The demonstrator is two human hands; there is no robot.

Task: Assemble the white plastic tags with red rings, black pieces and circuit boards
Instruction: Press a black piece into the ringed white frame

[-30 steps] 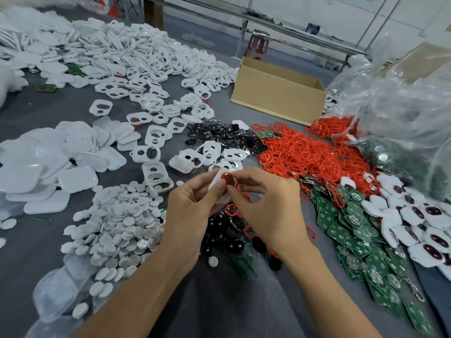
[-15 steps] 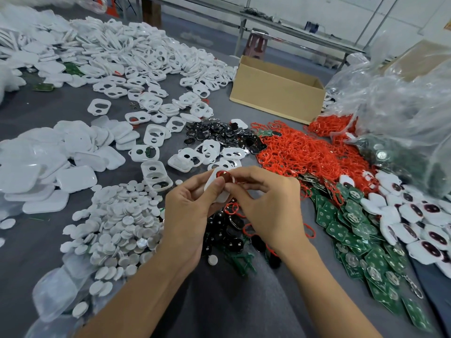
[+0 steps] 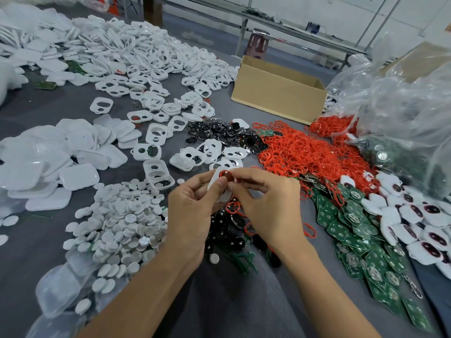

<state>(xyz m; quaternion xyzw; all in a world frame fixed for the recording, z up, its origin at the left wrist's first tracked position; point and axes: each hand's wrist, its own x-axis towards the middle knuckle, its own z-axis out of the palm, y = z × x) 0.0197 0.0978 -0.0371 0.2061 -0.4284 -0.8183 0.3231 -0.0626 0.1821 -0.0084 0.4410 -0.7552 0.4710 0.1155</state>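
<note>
My left hand (image 3: 192,213) holds a white plastic tag (image 3: 216,178) between thumb and fingers above the table's middle. My right hand (image 3: 268,203) pinches a red ring (image 3: 225,174) against the tag's upper hole. Under my hands lie loose black pieces (image 3: 231,230) and a few red rings. A heap of red rings (image 3: 305,154) spreads to the right. Green circuit boards (image 3: 361,237) lie at the right front. Empty white tag frames (image 3: 156,132) are scattered ahead.
White round discs (image 3: 117,223) are heaped at the left front, white back covers (image 3: 48,157) further left. Finished tags (image 3: 419,223) lie at the right edge. A cardboard box (image 3: 275,93) stands behind, with clear plastic bags (image 3: 402,106) to its right.
Both hands stay together on the tag; my right fingers have shifted slightly along the red ring at its top. The camera has tilted a little.
</note>
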